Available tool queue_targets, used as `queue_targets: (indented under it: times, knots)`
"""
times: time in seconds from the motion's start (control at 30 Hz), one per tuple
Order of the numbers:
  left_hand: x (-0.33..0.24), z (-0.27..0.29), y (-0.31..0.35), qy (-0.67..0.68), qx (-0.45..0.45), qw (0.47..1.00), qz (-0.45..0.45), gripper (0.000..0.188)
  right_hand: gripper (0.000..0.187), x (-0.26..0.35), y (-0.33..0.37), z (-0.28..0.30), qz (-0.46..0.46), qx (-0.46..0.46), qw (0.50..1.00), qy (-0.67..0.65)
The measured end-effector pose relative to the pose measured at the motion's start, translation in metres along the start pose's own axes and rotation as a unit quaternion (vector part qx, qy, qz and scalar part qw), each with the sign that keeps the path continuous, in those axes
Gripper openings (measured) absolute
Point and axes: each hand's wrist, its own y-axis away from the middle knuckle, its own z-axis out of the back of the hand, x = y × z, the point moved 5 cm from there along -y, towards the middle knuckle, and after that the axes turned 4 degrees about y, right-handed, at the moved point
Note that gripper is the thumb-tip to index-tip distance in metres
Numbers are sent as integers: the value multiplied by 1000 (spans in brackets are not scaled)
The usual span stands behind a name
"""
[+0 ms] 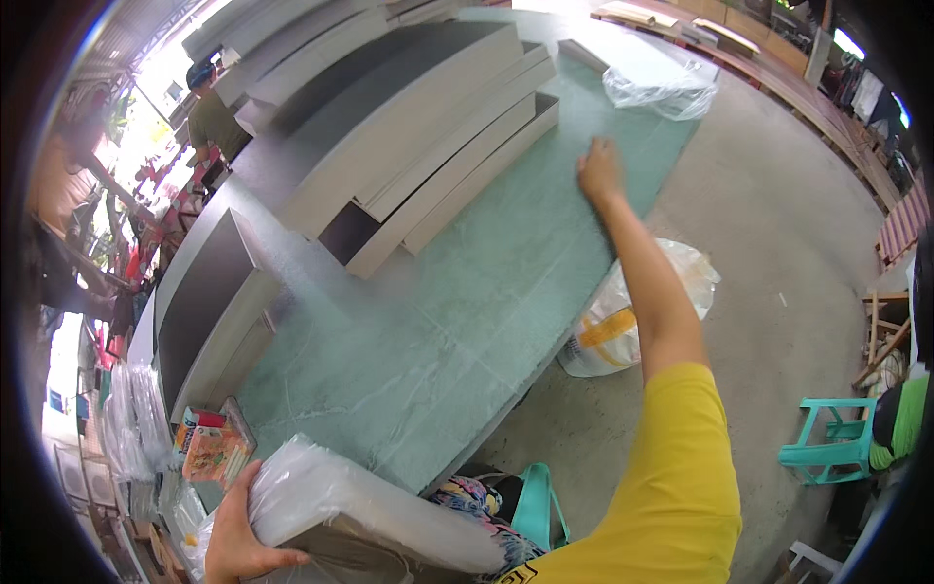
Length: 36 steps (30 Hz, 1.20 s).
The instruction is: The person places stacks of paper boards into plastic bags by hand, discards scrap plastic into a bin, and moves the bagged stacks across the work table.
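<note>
Along my lap and the table's near end lies a long bundle wrapped in whitish translucent plastic point(375, 496). My left hand point(243, 535) grips its left end, thumb on the near side and fingers over the far edge. My right arm, in a yellow sleeve, stretches far over the table's right side. At its end my right hand point(600, 173) is curled closed above the green marbled tabletop point(418, 341); whatever it holds, if anything, is hidden. Beyond this hand, a stack of white sheets partly covered in clear plastic point(662, 92) rests at the table's far corner.
Stacked pale box-like trays point(418, 136) fill the table's left side, with another tray stack point(219, 311) nearer. Colourful packets point(212, 443) lie by the left edge. A white sack point(608, 341) and a teal stool point(827, 443) stand right. A person point(216, 122) is at far left.
</note>
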Motion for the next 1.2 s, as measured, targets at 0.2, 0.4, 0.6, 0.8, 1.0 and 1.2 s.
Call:
queue_targets:
  times: [0.2, 0.4, 0.6, 0.8, 1.0, 1.2]
  knots:
    - [-5, -4, -8, 34, -30, 998, 52, 109, 58, -44, -73, -8, -104, -27, 984, 139]
    - [-31, -6, -17, -87, 14, 992, 87, 119, 60, -67, -115, -28, -97, -20, 985, 139]
    - [-38, -10, -33, -105, 35, 987, 117, 119, 33, -71, -116, -19, -140, -1, 972, 190]
    - [-40, -16, -45, -90, 52, 990, 96, 121, 22, -48, -82, -19, -9, 17, 989, 144]
    - [-41, -15, -39, -37, -19, 999, -6, 106, 25, -25, -25, 10, 21, 91, 992, 80]
    - [-35, -20, -43, -73, -17, 996, -45, 106, 32, 4, 14, 52, 116, -12, 992, 44]
